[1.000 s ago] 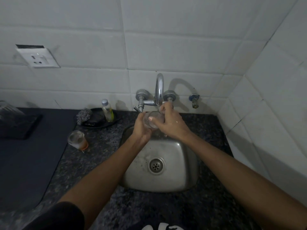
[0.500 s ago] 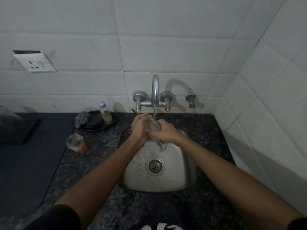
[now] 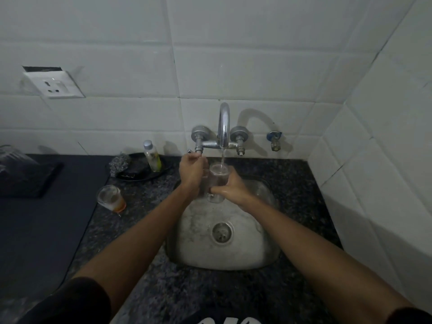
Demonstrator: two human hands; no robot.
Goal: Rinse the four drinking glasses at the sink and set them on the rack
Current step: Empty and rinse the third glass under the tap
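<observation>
A person rinses a drinking glass [image 3: 217, 181] upright under the running tap [image 3: 223, 127], over the far side of the steel sink [image 3: 224, 239], the right hand [image 3: 230, 187] wrapped around its lower part while the left hand [image 3: 192, 171] reaches to the left valve, its fingers curled at the handle. A second glass [image 3: 111, 198] with orange dregs waits on the counter to the left, apparently unrinsed. The other glasses and the rack cannot be made out, so the job looks well short of finished.
</observation>
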